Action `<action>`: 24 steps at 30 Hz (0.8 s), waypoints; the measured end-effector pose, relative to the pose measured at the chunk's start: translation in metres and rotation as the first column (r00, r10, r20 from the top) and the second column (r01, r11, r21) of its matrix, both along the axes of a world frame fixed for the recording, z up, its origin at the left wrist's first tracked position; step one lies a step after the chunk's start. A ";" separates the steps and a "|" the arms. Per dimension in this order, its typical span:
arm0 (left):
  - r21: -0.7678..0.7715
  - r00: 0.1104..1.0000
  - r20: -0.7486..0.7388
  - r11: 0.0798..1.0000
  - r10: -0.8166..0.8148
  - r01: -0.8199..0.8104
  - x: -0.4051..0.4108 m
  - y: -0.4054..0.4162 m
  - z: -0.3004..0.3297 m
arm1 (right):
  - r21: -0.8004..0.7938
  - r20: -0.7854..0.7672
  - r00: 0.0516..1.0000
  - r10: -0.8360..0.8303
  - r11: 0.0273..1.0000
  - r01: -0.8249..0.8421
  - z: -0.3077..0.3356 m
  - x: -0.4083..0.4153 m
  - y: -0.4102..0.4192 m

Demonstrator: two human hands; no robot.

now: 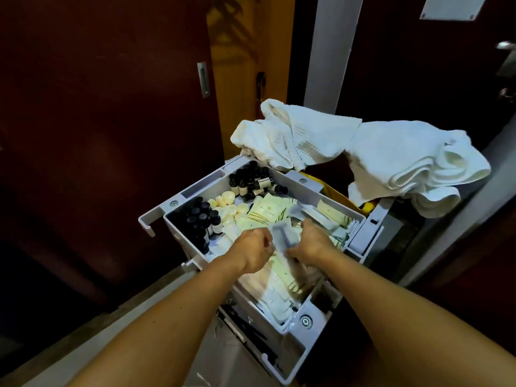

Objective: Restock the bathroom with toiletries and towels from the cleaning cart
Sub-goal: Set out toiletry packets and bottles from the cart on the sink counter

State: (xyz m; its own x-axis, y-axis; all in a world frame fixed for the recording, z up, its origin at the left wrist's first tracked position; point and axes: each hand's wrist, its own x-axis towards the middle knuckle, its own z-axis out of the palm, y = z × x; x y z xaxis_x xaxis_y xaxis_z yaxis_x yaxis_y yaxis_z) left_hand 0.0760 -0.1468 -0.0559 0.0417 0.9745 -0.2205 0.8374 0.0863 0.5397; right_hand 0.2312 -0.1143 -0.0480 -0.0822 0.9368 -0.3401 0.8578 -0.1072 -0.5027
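Note:
A grey cart tray (296, 178) holds toiletries: small dark bottles (201, 219), more bottles (252, 180) at the far end, pale round soaps (226, 199) and cream sachets (268, 212). Both my hands reach into the middle of the tray. My left hand (255, 251) and my right hand (312, 244) have curled fingers on a clear-wrapped packet (282, 236), blurred by motion. White towels (391, 160) lie crumpled over the far end of the cart.
A dark wooden sliding door (97, 135) stands close on the left, with a metal recessed handle (203, 79). Another dark door with a lever handle (506, 46) is at the right. A yellow bag edge (332, 188) shows under the towels.

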 end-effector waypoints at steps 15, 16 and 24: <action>-0.092 0.795 0.465 0.914 0.390 -0.395 -0.004 0.024 0.026 | -0.092 -0.595 0.801 -0.058 0.996 0.004 0.014 -0.016 0.020; -0.104 0.767 0.487 0.899 0.419 -0.425 -0.008 0.024 0.024 | -0.045 -0.516 0.854 -0.073 0.997 0.058 0.012 -0.015 0.023; -0.322 0.511 0.689 0.849 0.513 -0.419 -0.029 0.021 0.028 | -0.096 0.132 0.985 0.115 0.990 -0.103 -0.015 -0.002 0.013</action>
